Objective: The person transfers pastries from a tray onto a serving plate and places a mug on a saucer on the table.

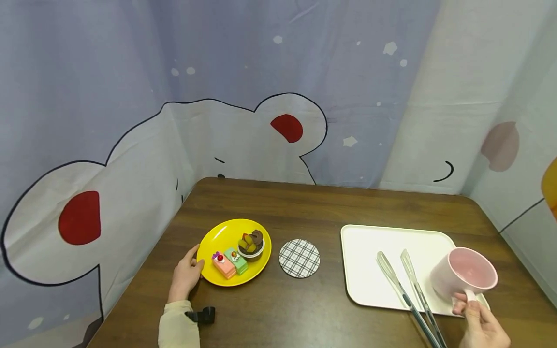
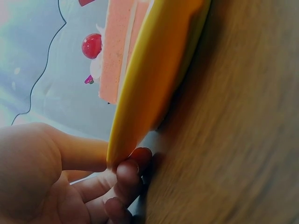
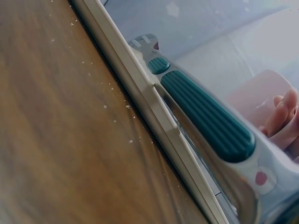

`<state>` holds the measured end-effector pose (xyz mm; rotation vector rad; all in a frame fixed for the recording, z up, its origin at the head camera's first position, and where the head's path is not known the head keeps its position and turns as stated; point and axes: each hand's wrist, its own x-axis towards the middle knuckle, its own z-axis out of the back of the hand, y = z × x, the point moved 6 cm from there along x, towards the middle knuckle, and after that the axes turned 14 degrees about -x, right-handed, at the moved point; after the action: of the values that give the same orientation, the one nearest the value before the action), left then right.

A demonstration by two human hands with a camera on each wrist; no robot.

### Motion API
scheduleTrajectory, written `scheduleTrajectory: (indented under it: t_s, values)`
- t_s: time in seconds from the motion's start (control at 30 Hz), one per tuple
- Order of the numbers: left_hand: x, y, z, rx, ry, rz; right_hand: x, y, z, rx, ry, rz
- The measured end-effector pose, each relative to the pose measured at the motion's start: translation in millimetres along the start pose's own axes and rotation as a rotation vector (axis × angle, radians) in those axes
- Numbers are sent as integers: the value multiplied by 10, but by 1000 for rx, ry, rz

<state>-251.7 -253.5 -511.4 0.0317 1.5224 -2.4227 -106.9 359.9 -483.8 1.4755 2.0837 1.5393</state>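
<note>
My left hand (image 1: 185,276) pinches the left rim of a yellow plate (image 1: 217,236), thumb above and fingers curled beneath. On the plate sit a pink cake slice (image 1: 224,267) with a red cherry, a green cake slice (image 1: 237,261) and a chocolate cupcake (image 1: 251,244) with fruit on top. At the far right my right hand (image 1: 484,325) grips the handle of a pink mug (image 1: 447,276). The mug stands out over the front right part of a white tray (image 1: 362,244); I cannot tell whether it touches the tray.
Metal tongs (image 1: 408,300) with green ribbed grips (image 3: 205,114) lie across the tray, their handle end beyond its front edge. A round checked coaster (image 1: 299,258) lies between plate and tray on the wooden table (image 1: 304,314). A printed curtain (image 1: 243,58) hangs behind.
</note>
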Motion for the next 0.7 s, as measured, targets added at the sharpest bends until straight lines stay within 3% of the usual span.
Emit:
scheduleTrajectory:
  t_s: [0.27,0.5,0.7]
  values:
    - [1,1,0,-5,-3,-7,-25,35,-45,-27,32,40]
    - [-3,-3,5,-6,-4,-9,-53,64,-104,69,98,65]
    - [-21,-9,2,-12,-6,-7,-106,72,-99,92,120,-42]
